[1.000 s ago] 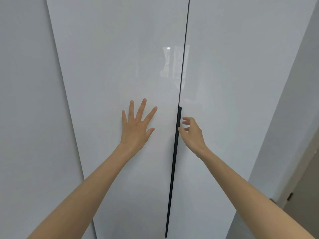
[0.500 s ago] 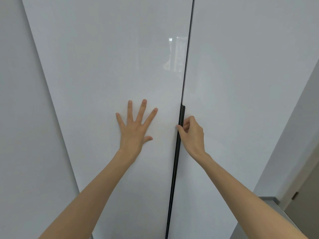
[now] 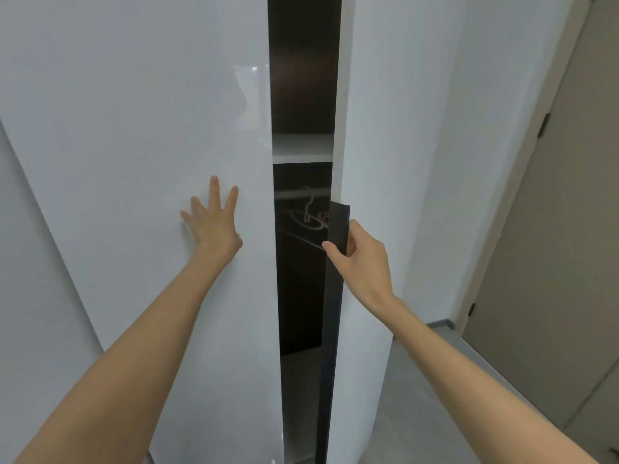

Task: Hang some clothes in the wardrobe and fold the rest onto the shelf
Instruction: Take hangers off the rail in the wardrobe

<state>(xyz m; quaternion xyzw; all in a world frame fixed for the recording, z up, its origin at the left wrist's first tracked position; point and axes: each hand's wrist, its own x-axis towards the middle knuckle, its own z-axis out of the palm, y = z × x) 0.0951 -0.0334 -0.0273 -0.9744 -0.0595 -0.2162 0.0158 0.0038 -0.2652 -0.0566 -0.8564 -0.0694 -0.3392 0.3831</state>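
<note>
On door point(image 3: 134, 128), left hand point(image 3: 214, 227) flat; right hand point(image 3: 363, 262) grips handle point(image 3: 338, 222).

no readable text, labels or numbers anywhere in view

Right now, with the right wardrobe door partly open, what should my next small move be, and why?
Probably pull the right door wider with your right hand, which grips its dark handle strip. The gap is narrow, showing only a sliver of the shelf, rail and a hanger, too tight for hanging clothes. Your left hand lies flat on the left door.
</note>
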